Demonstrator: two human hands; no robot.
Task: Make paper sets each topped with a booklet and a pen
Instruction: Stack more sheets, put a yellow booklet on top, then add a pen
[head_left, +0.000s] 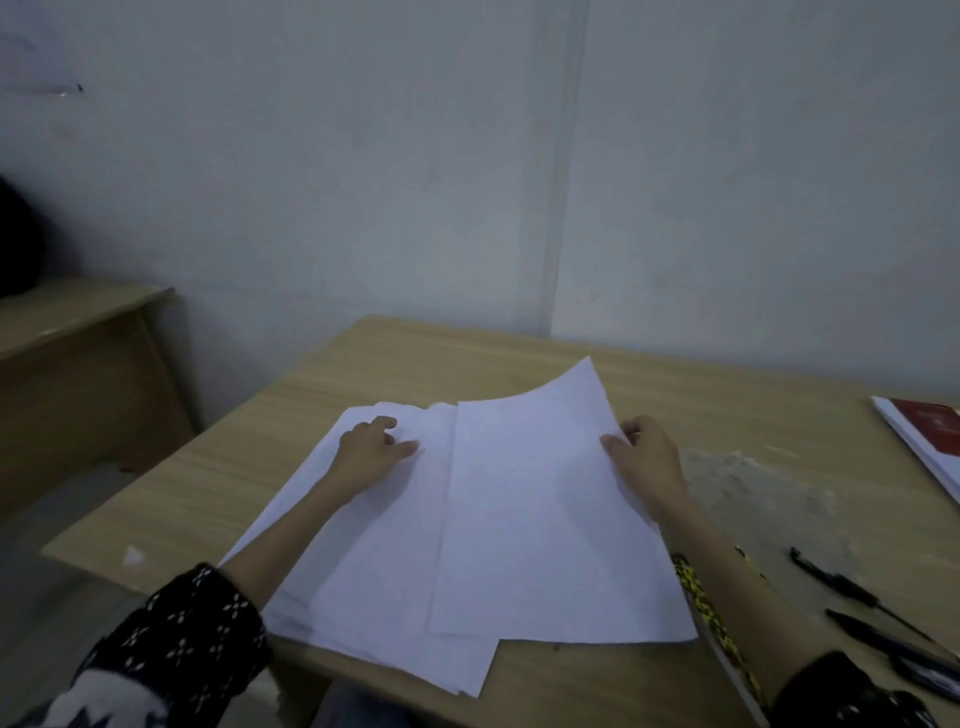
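Note:
A loose pile of white paper (379, 561) lies on the wooden table (415, 358) in front of me. My left hand (371, 449) presses flat on the pile's far left part. My right hand (647, 460) pinches the right edge of a few white sheets (540, 519), whose far corner curls up off the pile. A booklet with a yellow-and-black patterned edge (706, 608) lies partly hidden under my right forearm. Two black pens (852, 592) lie at the right. A red booklet (930, 428) rests on white paper (935, 475) at the far right edge.
The table's surface is worn and pale (753, 483) just right of my right hand. A second wooden desk (78, 332) stands to the left, with a gap of floor between. A white wall (467, 182) runs close behind the table.

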